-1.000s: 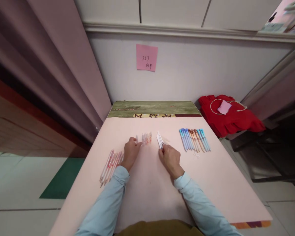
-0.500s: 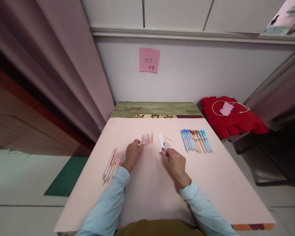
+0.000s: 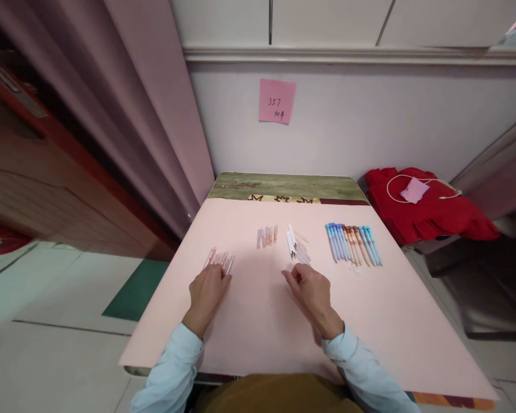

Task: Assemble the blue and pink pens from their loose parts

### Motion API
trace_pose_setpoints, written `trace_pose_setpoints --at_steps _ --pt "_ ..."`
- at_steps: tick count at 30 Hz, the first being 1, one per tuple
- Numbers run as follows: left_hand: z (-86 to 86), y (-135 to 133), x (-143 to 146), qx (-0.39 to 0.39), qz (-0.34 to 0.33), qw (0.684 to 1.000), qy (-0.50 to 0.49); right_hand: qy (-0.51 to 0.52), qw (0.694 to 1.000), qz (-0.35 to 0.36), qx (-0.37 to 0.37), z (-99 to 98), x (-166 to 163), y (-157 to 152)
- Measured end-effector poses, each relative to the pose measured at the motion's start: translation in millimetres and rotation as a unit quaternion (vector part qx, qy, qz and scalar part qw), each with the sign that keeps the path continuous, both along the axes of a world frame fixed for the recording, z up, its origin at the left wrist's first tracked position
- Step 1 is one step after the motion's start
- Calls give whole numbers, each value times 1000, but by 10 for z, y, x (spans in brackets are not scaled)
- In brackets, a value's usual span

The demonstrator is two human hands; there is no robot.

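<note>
My left hand [image 3: 207, 291] lies over a bunch of clear pens with pinkish-red marks [image 3: 215, 256] at the left of the table. Its fingers are closed round the near part of a pen there and hide the lower ends. My right hand [image 3: 313, 291] rests near the middle with fingers curled and the thumb pointing left; whatever is in it, if anything, is hidden. Just beyond it lie white pen refills with dark tips [image 3: 291, 242] and some clear slim pieces [image 3: 303, 254]. Short patterned clear tubes [image 3: 267, 236] form a row between the hands, farther back.
Blue, brown and turquoise capped pens [image 3: 353, 245] lie in a row at the right, with small white bits [image 3: 355, 269] below. The table [image 3: 258, 338] has a pale pink cover. Beyond its right edge is red cloth [image 3: 434, 212] with a white cord. A pink note [image 3: 277, 102] hangs on the wall.
My left hand has moved left and nearer, from the short tubes to the pink-marked pens. My right hand has drawn slightly back from the refills. The view has shifted to the left.
</note>
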State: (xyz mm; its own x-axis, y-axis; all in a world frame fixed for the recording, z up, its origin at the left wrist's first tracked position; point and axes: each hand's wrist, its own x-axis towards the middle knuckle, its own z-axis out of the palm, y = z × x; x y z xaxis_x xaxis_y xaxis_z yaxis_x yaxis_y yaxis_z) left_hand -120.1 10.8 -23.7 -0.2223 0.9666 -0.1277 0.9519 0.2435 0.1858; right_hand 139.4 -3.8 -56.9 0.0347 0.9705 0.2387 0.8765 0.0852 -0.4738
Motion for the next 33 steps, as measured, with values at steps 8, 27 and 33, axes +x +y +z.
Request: trace_pose_setpoints --at_steps 8,27,33 --pt "35 89 221 41 -13 987 -156 130 990 27 -56 109 24 -71" --pt "38 98 927 -138 45 558 -817 735 549 146 -370 106 -160 -88" --pt "-56 76 929 -95 87 575 -808 653 681 116 -312 1 -259 -91"
